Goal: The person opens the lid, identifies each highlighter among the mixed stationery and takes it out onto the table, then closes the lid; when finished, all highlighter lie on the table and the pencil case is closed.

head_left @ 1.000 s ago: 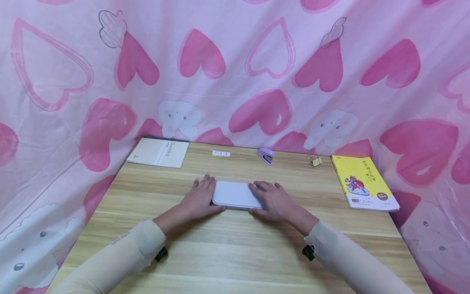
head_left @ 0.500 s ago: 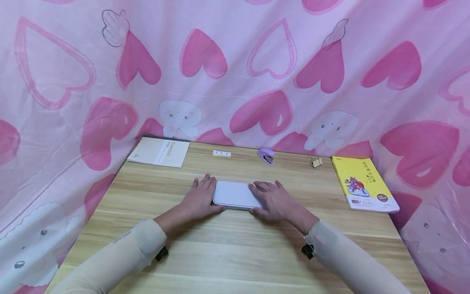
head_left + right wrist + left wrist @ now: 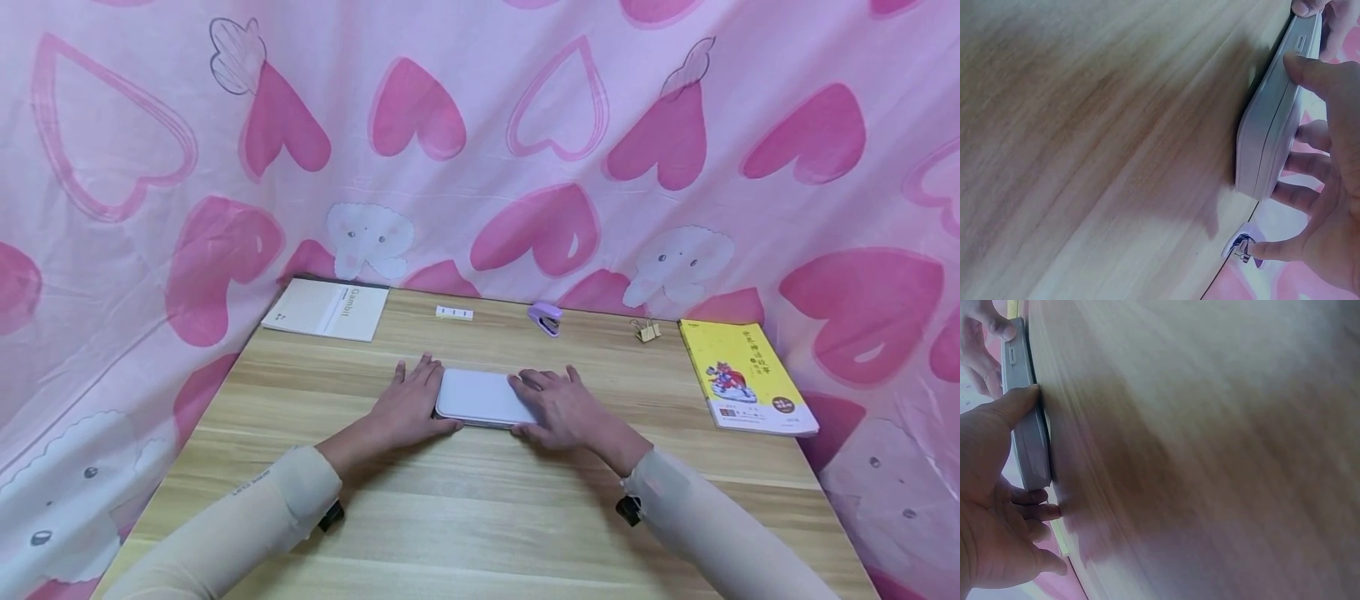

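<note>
A flat white case (image 3: 483, 397) with rounded corners lies on the wooden table, between my two hands. The wrist views show a seam and a small slot in the grey front side (image 3: 1272, 119). My left hand (image 3: 405, 410) lies along the left end, its fingers fairly straight and the thumb touching the front side. My right hand (image 3: 558, 408) holds the right end, with fingers bent over the top and the thumb against the front. The case's back side is hidden from view.
Along the table's back edge (image 3: 360, 350) are a cream notebook (image 3: 326, 310), a small white block with dark marks (image 3: 454, 313), a purple stapler (image 3: 545, 318) and a gold binder clip (image 3: 646, 331). A yellow book (image 3: 742, 367) lies at the right. Pink curtain (image 3: 480, 167) hangs behind.
The view has shifted very slightly. Both hands and the case stay where they were.
</note>
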`<state>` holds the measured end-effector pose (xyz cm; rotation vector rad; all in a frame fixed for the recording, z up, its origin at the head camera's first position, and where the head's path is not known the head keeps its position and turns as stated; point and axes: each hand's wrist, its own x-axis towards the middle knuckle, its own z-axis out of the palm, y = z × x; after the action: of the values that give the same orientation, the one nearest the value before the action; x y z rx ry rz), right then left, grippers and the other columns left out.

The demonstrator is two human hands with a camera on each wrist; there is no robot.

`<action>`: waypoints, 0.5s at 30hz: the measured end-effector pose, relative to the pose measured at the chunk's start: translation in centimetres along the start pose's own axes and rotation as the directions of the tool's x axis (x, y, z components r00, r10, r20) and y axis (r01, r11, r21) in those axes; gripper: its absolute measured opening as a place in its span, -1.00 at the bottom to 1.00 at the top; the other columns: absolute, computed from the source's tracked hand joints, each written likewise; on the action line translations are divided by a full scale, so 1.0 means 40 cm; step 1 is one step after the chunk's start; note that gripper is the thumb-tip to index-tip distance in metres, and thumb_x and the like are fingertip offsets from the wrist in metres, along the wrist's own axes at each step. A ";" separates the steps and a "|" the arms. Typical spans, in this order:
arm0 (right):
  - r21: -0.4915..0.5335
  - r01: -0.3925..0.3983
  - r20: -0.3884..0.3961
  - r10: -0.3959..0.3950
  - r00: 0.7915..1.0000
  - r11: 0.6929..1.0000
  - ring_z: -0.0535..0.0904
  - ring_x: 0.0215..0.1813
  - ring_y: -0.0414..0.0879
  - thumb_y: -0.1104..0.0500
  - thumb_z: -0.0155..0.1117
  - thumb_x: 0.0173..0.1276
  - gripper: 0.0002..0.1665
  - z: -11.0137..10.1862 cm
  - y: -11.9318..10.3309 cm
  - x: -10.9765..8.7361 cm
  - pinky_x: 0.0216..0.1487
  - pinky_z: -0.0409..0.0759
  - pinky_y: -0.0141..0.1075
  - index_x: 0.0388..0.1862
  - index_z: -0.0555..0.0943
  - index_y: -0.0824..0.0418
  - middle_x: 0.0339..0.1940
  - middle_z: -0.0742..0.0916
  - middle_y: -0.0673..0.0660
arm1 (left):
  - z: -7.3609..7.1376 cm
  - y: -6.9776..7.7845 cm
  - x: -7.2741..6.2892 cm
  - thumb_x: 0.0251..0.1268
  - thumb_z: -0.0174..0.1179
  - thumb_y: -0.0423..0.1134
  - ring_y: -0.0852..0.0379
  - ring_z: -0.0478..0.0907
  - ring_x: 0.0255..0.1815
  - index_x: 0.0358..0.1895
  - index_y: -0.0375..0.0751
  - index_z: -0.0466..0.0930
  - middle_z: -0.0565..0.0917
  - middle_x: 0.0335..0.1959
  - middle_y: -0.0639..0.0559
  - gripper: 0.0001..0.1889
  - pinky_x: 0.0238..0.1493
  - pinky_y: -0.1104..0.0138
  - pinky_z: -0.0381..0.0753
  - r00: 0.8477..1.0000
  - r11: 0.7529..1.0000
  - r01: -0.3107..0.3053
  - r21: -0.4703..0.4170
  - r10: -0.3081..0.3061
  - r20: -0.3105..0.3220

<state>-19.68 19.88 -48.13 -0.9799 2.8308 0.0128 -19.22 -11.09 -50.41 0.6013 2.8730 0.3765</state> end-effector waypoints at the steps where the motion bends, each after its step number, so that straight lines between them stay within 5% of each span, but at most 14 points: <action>1: -0.001 0.001 -0.001 -0.001 1.000 1.000 0.53 0.63 0.26 -0.46 0.26 0.55 0.06 0.000 0.001 0.001 0.55 0.35 0.61 0.82 0.28 0.01 0.71 0.51 0.20 | 0.000 0.000 -0.001 0.40 0.35 0.46 -0.24 -0.02 0.89 0.72 -0.43 0.17 0.28 0.77 -0.33 0.19 0.83 -0.33 -0.07 1.000 1.000 0.000 0.001 0.000 -0.001; 15: 0.055 0.021 0.047 -0.024 0.999 0.998 0.45 0.68 0.34 -0.45 0.25 0.57 -0.01 -0.007 0.008 0.005 0.59 0.24 0.64 0.85 0.18 -0.29 0.78 0.42 0.20 | -0.001 0.001 0.002 0.39 0.38 0.43 -0.24 -0.02 0.89 0.72 -0.44 0.17 0.28 0.76 -0.34 0.18 0.83 -0.32 -0.05 1.000 1.000 -0.005 0.003 0.005 -0.004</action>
<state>-20.07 19.99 -47.88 -0.9867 2.7612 -0.0423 -19.28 -11.01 -50.37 0.6093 2.8767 0.3746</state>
